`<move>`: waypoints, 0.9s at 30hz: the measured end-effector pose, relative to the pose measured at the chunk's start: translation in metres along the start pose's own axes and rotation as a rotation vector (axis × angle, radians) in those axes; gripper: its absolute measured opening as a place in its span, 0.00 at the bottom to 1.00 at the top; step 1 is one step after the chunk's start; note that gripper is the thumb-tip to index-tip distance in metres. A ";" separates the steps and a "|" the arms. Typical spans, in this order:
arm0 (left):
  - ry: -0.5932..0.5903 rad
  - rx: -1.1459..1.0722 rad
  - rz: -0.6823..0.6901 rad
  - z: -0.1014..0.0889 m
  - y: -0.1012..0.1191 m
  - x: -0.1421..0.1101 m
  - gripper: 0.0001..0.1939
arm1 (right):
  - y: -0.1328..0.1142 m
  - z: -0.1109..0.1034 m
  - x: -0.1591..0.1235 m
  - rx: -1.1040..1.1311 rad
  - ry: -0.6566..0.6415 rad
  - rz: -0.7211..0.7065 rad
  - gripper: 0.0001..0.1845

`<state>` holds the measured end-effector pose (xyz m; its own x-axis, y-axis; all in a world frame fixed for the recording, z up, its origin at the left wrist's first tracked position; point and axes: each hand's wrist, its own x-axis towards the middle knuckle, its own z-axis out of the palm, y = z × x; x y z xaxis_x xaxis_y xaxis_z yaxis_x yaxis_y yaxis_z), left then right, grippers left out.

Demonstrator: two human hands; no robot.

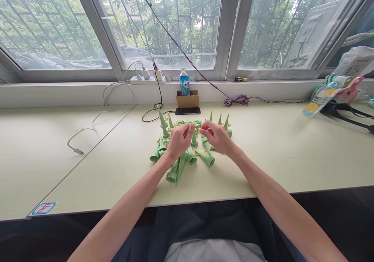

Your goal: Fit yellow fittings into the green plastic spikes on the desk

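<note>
Green plastic plant-watering spikes (181,167) with threaded sockets lie in a loose heap on the table, some standing point up. Small yellow valve pieces (195,153) show among them. Over the left side of the heap is my left hand (180,138), its fingers curled with thumb and forefinger pinched. Just across a narrow gap, my right hand (216,136) is also closed in a pinch above the right side. Whatever sits between the fingertips of either hand is too small or hidden to name. One upright spike (194,138) stands between the hands.
Behind the heap lie a black phone (187,110), a cardboard box (193,100) and a blue-labelled bottle (184,82). A coiled red-blue cable (236,100) rests near the sill. A white cable (76,150) trails at left; bagged items (327,94) are at far right.
</note>
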<state>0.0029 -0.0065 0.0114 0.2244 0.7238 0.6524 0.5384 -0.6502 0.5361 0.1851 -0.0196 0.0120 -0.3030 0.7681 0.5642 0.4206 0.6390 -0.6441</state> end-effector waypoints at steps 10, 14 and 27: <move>-0.111 -0.050 0.047 0.004 -0.004 -0.002 0.17 | -0.001 0.000 -0.001 0.007 -0.055 0.001 0.11; -0.147 -0.002 0.045 0.004 -0.004 -0.003 0.18 | -0.001 0.001 -0.001 0.003 -0.066 -0.004 0.10; -0.211 0.038 0.043 0.006 -0.007 -0.004 0.18 | 0.001 0.003 -0.001 -0.007 -0.113 0.027 0.12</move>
<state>0.0029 -0.0033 0.0018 0.4108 0.7304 0.5457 0.5543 -0.6753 0.4866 0.1835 -0.0197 0.0096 -0.3857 0.7851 0.4847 0.4360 0.6181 -0.6542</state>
